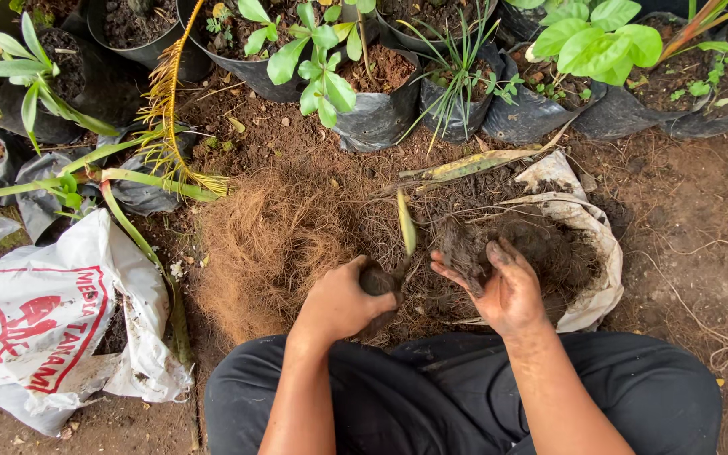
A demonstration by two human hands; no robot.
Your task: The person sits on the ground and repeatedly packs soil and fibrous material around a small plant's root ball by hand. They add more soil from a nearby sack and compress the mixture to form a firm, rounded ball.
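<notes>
The left hand (343, 302) has its fingers clamped around a dark root clump (378, 279) bearing one yellowish leaf, just above the knees. The right hand (503, 286), fingers apart and soil-caked, lies at the near rim of the white soil sack (591, 232). Coconut fibre (267, 240) crowds the left; bare ground lies open at right.

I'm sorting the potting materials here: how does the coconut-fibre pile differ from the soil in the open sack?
The coconut-fibre pile is pale tan and stringy; the soil is dark brown and crumbly. The fibre lies loose on the ground, while the soil sits inside a white sack. The right hand scoops soil; neither hand touches the fibre. Both lie before the person's knees.
</notes>
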